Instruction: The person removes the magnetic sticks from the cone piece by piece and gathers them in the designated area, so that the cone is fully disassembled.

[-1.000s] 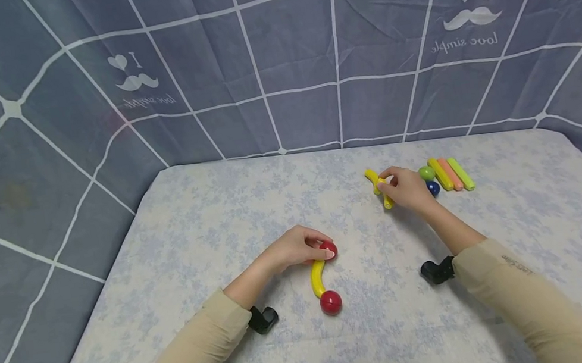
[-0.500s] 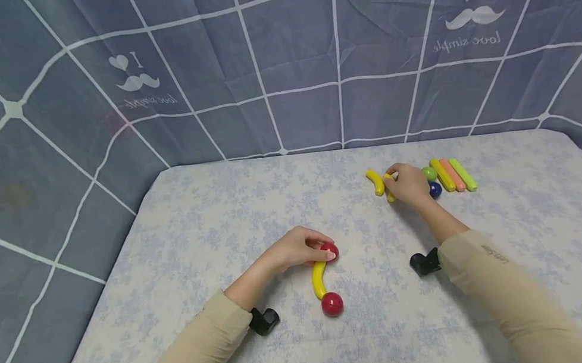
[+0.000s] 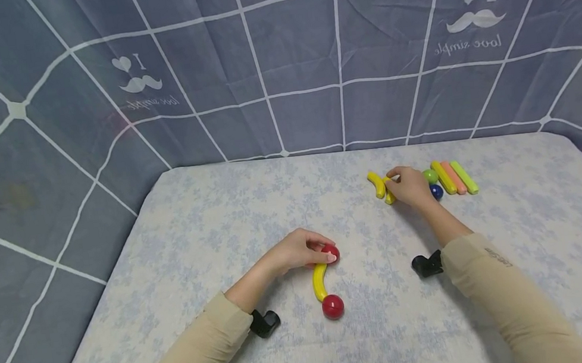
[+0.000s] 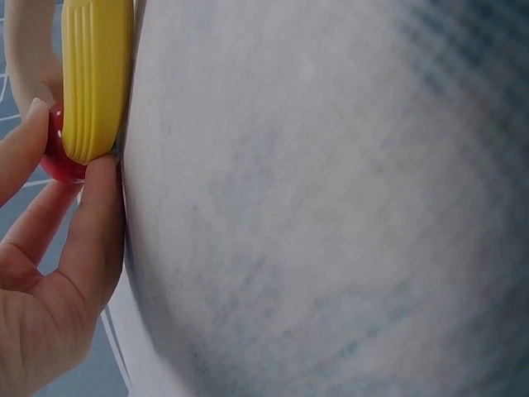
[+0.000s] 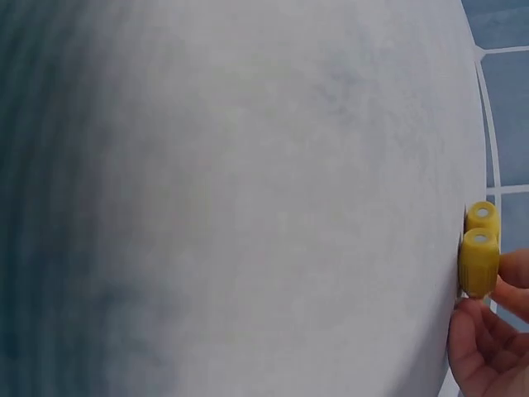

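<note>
My left hand pinches a glossy red ball between thumb and fingers, low at the table. From that ball a yellow curved stick runs toward me, ending at a second red ball. In the left wrist view the ribbed stick partly covers the held ball. Farther back on the right, my right hand pinches another yellow curved stick. A similar curved stick lies just left of it. The right wrist view shows silvery dots on both stick ends.
Just right of my right hand sit a green ball and a dark blue ball. Beside them lie straight yellow, orange and lime sticks. A grey-blue curtain hangs behind the table.
My right hand shifted slightly right and back, bringing its yellow curved stick alongside the other one. During the last half second it barely moves. My left hand stays on the red ball.
</note>
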`<state>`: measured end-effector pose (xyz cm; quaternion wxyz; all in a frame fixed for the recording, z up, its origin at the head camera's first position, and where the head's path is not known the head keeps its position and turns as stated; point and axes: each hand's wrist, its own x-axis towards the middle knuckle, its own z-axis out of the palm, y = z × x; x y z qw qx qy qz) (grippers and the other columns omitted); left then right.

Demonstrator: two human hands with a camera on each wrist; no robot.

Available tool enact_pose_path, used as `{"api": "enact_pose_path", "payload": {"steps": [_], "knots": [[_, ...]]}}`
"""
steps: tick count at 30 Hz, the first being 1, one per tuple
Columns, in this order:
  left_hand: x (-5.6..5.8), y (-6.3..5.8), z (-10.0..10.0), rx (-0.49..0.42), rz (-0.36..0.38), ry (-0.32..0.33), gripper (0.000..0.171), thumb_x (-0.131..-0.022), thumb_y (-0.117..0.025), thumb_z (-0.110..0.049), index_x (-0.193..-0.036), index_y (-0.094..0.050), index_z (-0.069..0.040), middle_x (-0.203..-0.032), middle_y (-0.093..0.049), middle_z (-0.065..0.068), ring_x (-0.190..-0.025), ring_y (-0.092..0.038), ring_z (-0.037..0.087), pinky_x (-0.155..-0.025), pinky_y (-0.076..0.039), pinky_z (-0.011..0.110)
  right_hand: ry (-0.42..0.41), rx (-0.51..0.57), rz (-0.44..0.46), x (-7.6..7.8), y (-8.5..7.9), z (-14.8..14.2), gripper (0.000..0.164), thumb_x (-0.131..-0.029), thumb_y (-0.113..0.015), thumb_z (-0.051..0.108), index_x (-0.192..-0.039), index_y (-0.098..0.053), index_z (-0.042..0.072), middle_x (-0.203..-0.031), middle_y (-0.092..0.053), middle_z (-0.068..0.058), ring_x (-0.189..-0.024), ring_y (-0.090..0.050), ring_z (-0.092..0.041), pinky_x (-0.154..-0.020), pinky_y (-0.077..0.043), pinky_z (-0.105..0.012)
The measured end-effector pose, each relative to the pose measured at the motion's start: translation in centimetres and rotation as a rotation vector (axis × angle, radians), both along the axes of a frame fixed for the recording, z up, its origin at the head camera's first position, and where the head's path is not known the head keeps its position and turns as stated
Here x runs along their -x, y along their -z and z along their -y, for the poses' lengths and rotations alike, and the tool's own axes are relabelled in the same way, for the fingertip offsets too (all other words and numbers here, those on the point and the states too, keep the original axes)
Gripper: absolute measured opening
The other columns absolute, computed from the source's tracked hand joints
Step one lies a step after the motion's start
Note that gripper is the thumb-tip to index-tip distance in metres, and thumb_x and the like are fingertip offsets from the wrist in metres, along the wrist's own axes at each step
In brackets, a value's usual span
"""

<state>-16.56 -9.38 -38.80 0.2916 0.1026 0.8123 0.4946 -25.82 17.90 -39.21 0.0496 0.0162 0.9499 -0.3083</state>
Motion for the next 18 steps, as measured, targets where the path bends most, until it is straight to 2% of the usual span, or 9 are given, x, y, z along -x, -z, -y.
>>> {"api": "enact_pose_path", "payload": {"steps": [7, 13, 18], "knots": [[0.0, 0.0, 0.0, 0.003, -0.006, 0.008, 0.027, -0.081, -0.074, -0.013, -0.106, -0.070, -0.006, -0.076, -0.050, 0.003, -0.069, -0.047, 0.014, -0.061, -0.048, 0.022, 0.000, 0.070, 0.024, -0.6, -0.4, -0.4, 0.038, -0.092, -0.049, 0.014, -0.125, -0.052, -0.006, -0.109, -0.054, -0.026, -0.072, -0.054, -0.022, -0.056, -0.046, -0.025], [0.0, 0.0, -0.1, -0.006, -0.002, 0.003, 0.025, -0.080, -0.074, -0.013, -0.104, -0.071, -0.006, -0.076, -0.051, 0.003, -0.069, -0.048, 0.014, -0.061, -0.048, 0.022, -0.002, 0.060, 0.024, -1.2, -0.4, -0.6, 0.038, -0.092, -0.051, 0.014, -0.125, -0.052, -0.004, -0.108, -0.054, -0.024, -0.068, -0.055, -0.020, -0.055, -0.046, -0.025], [-0.1, 0.0, 0.1, 0.004, -0.027, 0.015, 0.026, -0.081, -0.073, -0.014, -0.106, -0.069, -0.006, -0.078, -0.053, 0.003, -0.069, -0.049, 0.014, -0.062, -0.048, 0.022, -0.018, 0.055, 0.005, -1.7, -0.6, -0.6, 0.037, -0.091, -0.052, 0.015, -0.124, -0.053, -0.002, -0.105, -0.055, -0.023, -0.067, -0.054, -0.021, -0.055, -0.045, -0.027]]}}
